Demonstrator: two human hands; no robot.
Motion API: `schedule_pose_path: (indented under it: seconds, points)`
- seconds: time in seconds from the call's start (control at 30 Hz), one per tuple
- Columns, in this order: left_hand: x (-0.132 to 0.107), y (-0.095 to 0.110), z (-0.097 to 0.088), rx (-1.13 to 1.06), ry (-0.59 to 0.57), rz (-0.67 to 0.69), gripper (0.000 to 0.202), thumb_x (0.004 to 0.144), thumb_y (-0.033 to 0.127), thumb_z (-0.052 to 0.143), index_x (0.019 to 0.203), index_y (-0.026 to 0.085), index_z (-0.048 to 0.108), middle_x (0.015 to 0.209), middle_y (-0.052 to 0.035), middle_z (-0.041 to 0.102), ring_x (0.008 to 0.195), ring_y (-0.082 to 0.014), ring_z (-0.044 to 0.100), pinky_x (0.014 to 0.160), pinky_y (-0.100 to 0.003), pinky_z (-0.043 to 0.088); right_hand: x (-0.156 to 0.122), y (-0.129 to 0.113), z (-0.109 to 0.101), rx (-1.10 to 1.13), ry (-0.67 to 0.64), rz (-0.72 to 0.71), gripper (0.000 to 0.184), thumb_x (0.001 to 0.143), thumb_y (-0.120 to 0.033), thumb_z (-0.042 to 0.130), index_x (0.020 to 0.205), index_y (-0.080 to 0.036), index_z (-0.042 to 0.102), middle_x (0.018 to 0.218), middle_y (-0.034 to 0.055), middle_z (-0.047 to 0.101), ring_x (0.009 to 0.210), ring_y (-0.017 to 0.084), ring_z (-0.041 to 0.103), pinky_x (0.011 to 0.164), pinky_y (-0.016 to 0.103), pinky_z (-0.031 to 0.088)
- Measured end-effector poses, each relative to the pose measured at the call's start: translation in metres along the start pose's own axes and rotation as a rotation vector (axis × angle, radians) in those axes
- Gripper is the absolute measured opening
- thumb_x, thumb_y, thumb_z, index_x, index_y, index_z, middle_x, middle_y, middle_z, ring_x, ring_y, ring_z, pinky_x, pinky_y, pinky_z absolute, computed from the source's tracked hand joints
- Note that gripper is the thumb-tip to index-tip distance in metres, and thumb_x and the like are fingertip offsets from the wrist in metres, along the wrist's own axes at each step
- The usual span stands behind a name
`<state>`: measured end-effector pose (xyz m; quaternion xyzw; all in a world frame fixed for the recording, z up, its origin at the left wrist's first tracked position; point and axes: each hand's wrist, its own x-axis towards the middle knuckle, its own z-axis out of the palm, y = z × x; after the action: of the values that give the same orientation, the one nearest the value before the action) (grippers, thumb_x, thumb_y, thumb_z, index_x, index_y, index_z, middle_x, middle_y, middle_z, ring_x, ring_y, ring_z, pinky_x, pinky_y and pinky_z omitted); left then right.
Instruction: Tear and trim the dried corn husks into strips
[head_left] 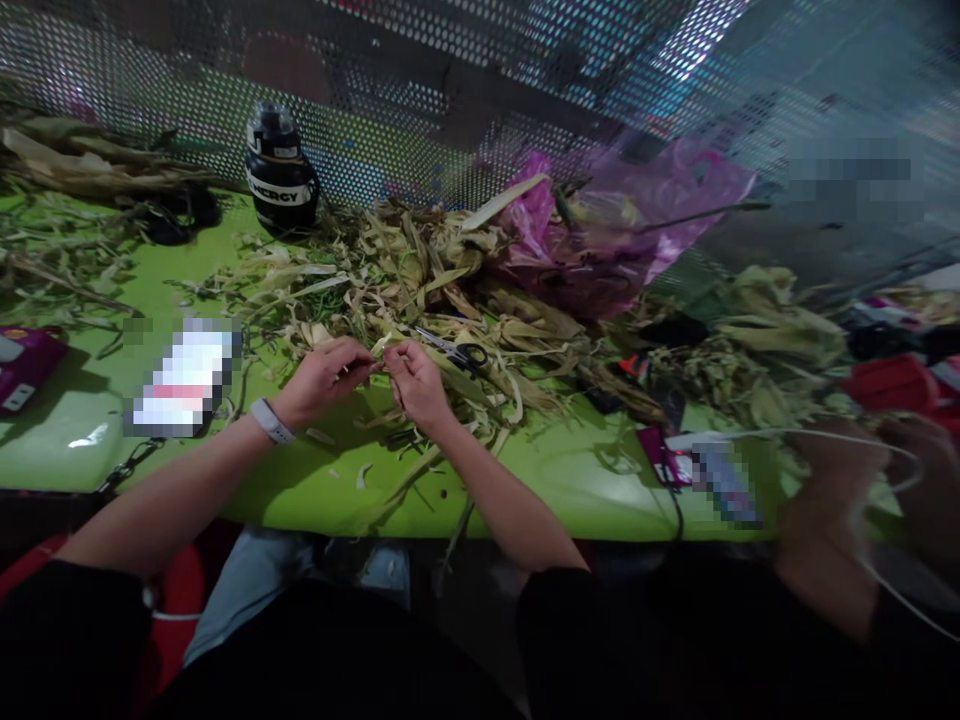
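Observation:
My left hand [324, 377] and my right hand [417, 383] meet above the green table [300, 470], fingers pinched together on a thin pale strip of dried corn husk [380, 352] held between them. A white band sits on my left wrist. Black-handled scissors [457, 351] lie on the husk pile [420, 290] just right of my right hand.
A black jar [279, 172] stands at the back by a perforated metal screen. A pink plastic bag [600, 240] with husks lies at back right. Another person's hands [862, 520] work at the right with a white cable. A purple pack [22, 365] lies far left.

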<state>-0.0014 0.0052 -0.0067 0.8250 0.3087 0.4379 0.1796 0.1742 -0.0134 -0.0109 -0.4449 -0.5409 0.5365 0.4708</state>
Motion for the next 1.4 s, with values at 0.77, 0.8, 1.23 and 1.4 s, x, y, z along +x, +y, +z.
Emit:
schedule_pose_path:
  seconds: [0.77, 0.8, 1.23, 1.4]
  points:
    - [-0.006, 0.008, 0.003, -0.169, -0.112, -0.162, 0.019, 0.088, 0.031, 0.062, 0.088, 0.014, 0.068, 0.072, -0.0027, 0.067, 0.061, -0.0107, 0.058, 0.06, -0.023, 0.046, 0.002, -0.007, 0.0, 0.049, 0.047, 0.029, 0.049, 0.068, -0.063, 0.075, 0.075, -0.021, 0.049, 0.047, -0.0115, 0.046, 0.03, 0.003, 0.036, 0.029, 0.018, 0.023]
    - [-0.008, 0.005, 0.005, -0.109, -0.086, -0.115, 0.017, 0.088, 0.03, 0.063, 0.091, 0.014, 0.068, 0.075, -0.0029, 0.068, 0.064, -0.0109, 0.059, 0.062, -0.023, 0.047, 0.001, -0.007, 0.001, 0.06, 0.05, 0.044, 0.05, 0.068, -0.064, 0.075, 0.075, -0.021, 0.048, 0.046, -0.0118, 0.046, 0.029, 0.003, 0.035, 0.029, 0.018, 0.023]
    - [-0.014, -0.006, 0.005, 0.034, -0.042, 0.072, 0.021, 0.093, 0.03, 0.058, 0.109, 0.021, 0.069, 0.093, -0.0064, 0.074, 0.078, -0.014, 0.068, 0.073, -0.025, 0.053, 0.001, -0.008, 0.0, 0.278, -0.171, 0.337, 0.056, 0.06, -0.062, 0.08, 0.073, -0.023, 0.042, 0.033, -0.0166, 0.036, 0.023, 0.002, 0.021, 0.027, 0.017, 0.013]
    - [-0.012, -0.005, 0.002, 0.047, -0.095, 0.091, 0.021, 0.094, 0.033, 0.056, 0.101, 0.021, 0.072, 0.087, -0.0083, 0.073, 0.075, -0.0156, 0.068, 0.071, -0.027, 0.053, 0.002, -0.009, -0.001, 0.317, -0.211, 0.392, 0.052, 0.063, -0.057, 0.081, 0.074, -0.023, 0.043, 0.033, -0.0165, 0.036, 0.023, 0.002, 0.018, 0.027, 0.017, 0.01]
